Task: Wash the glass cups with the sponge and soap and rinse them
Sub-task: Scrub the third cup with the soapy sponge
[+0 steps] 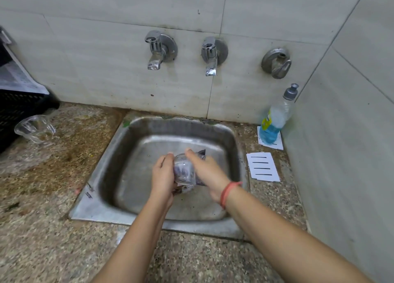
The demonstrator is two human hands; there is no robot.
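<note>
Left grip: the left hand [163,176] curls round the left side of one glass cup [184,171] and holds it over the basin.
Right grip: the right hand [207,174] closes over the cup's right side with curled fingers, pressing a dark purplish sponge [201,153] to the glass. The sponge shows past the fingertips and again under the palm. Blur hides exactly how it is pinched.
Wrist: one red band [229,192] circles the right wrist.
Cups, count two: the held one sits between both hands. A second glass cup [35,129] stands tilted on the worktop [53,229], well to the left of the sink and just beside a crate.
Sink, count one: a steel sink [96,197] is set into the speckled stone worktop, and both forearms reach across its near rim.
Soap, count one: a clear soap bottle [275,118] with a grey cap and blue liquid in its lower part stands at the far right corner, by the side wall.
White slotted trays, count two: the far tray [278,145] lies under the bottle, and the near tray [263,166] lies bare just right of the sink.
Wall fittings, count three: the left tap [154,50] and the middle tap [211,55] have spouts above the sink. The right fitting [276,62] is duller and shaped differently.
Left edge: one black crate [10,116] holds a sheet of newspaper [17,78].
</note>
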